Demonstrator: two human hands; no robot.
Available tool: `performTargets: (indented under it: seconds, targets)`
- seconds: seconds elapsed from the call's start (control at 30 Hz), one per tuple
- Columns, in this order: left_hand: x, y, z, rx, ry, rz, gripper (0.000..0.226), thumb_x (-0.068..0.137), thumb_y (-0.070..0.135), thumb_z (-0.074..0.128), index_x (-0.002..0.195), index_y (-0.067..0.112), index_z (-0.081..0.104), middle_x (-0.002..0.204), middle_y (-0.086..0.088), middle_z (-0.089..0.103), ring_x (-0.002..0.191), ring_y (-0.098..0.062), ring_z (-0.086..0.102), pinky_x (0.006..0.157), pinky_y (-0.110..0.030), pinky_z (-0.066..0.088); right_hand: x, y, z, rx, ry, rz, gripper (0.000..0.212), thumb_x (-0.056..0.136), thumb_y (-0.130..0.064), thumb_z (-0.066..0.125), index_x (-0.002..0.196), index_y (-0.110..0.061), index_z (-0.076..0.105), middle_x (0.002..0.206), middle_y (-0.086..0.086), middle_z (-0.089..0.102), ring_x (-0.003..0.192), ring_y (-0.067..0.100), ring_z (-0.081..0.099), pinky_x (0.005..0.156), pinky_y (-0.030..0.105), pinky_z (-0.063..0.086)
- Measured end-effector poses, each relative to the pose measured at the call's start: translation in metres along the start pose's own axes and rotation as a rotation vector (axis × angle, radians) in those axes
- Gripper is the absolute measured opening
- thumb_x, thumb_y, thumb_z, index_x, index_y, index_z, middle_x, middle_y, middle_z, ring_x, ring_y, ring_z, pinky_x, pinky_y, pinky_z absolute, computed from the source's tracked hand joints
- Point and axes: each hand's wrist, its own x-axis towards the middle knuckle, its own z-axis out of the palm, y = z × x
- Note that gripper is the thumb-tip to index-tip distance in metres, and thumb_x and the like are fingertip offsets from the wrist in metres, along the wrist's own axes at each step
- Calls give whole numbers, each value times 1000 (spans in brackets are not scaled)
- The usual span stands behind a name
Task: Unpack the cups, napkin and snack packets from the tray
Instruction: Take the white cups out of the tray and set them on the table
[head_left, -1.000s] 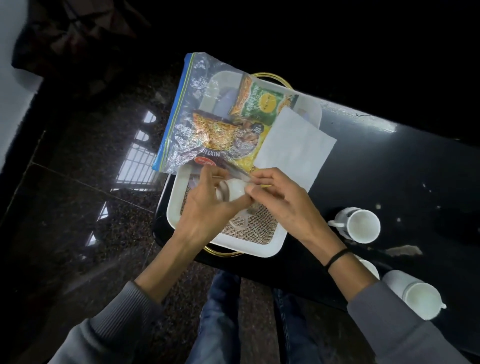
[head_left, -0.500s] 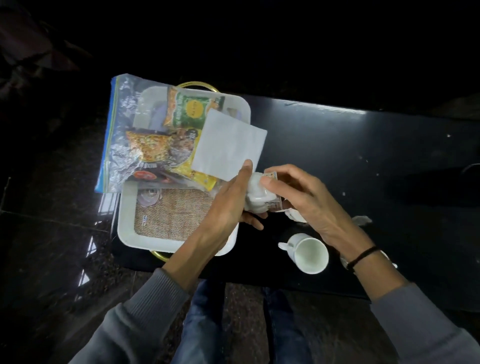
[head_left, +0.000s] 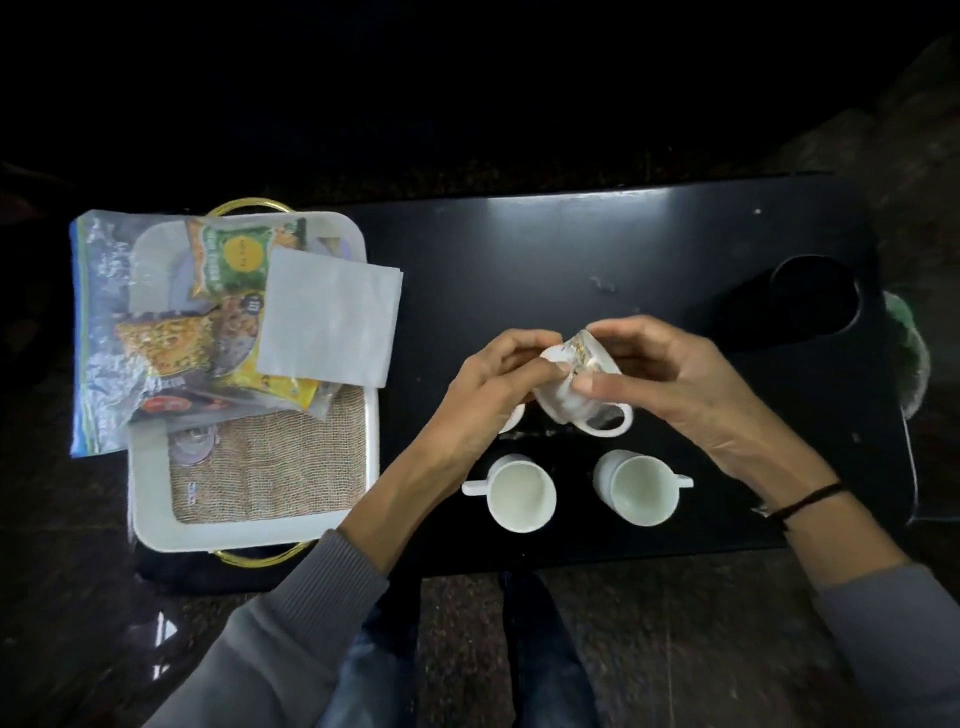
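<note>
A white tray (head_left: 148, 519) with gold handles and a woven mat sits at the table's left end. On it lie a clear zip bag (head_left: 98, 322), a green snack packet (head_left: 236, 257), a yellow snack packet (head_left: 208, 338) and a white napkin (head_left: 330, 317). Over the table's middle, my left hand (head_left: 483, 395) and my right hand (head_left: 670, 379) both grip a white cup (head_left: 569, 402) tilted on its side, with clear wrapping on its base. Two upright white cups (head_left: 522, 493) (head_left: 641, 488) stand nearer me. Another cup's rim (head_left: 511, 418) shows under my left hand.
The black table (head_left: 571, 249) has a round cup recess (head_left: 810, 296) at its far right. A green object (head_left: 906, 343) sits past the right edge. My knees are below the table's near edge, above a dark speckled floor.
Both hands carried the cup from the tray to the right, over the table's middle. The view shifted right, so the tray now lies at the left.
</note>
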Motion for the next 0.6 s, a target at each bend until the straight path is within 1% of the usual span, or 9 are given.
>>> performTargets:
  seconds: [0.03,0.1,0.17,0.2,0.27,0.33,0.37,0.47,0.6]
  targets:
    - [3,-1,6,44,-8,1,28,94,10,65,122,14,69,118,-4,75,114,-15,69,105,-35,52,-2,4,-8,-63,2,-4,58,67,-35,93,120,-31,71,116,-10,77,105,7,74,86,18,59]
    - [9,-3,17,123,-20,-12,30,94,5,63,122,13,70,120,-3,74,116,-13,68,107,-34,51,-6,13,-20,-209,18,-6,68,63,-32,97,124,-36,68,116,-17,75,105,0,72,84,10,55]
    - [15,-8,26,197,-25,-43,35,94,3,60,125,14,69,124,0,73,118,-11,66,109,-35,50,-8,21,-26,-393,46,-34,72,63,-28,96,127,-36,66,117,-19,73,104,-7,68,83,5,51]
    - [18,-11,30,227,-29,-68,37,94,4,60,128,15,68,126,2,72,120,-11,65,109,-38,49,-9,25,-27,-487,52,-64,72,64,-27,95,129,-35,65,121,-19,70,106,-8,66,85,5,50]
    - [21,-14,37,267,-43,-123,43,92,8,60,134,17,64,129,2,70,122,-12,64,110,-43,48,-9,33,-27,-624,51,-128,70,67,-26,94,130,-29,65,125,-14,66,109,-1,65,91,15,52]
    - [22,-18,42,304,-58,-151,53,85,16,61,138,18,61,131,3,70,122,-11,64,111,-41,47,-8,41,-26,-686,42,-159,68,69,-21,94,131,-23,65,125,-8,65,111,9,64,96,29,53]
    - [23,-19,45,325,-61,-157,58,81,18,59,139,19,61,130,5,70,121,-10,64,111,-40,47,-8,45,-26,-704,31,-164,68,70,-19,93,132,-22,65,126,-7,64,112,11,63,97,31,52]
    - [22,-22,51,378,-67,-171,63,75,21,54,137,24,62,124,10,73,117,-8,65,110,-40,48,-6,56,-26,-747,9,-194,68,74,-15,90,136,-18,63,131,-4,61,117,15,61,101,36,52]
    - [24,-24,55,424,-57,-180,61,75,23,51,135,29,62,119,10,74,114,-13,66,108,-43,49,-3,64,-26,-772,20,-222,67,75,-8,87,136,-17,62,132,-3,59,118,17,60,100,37,52]
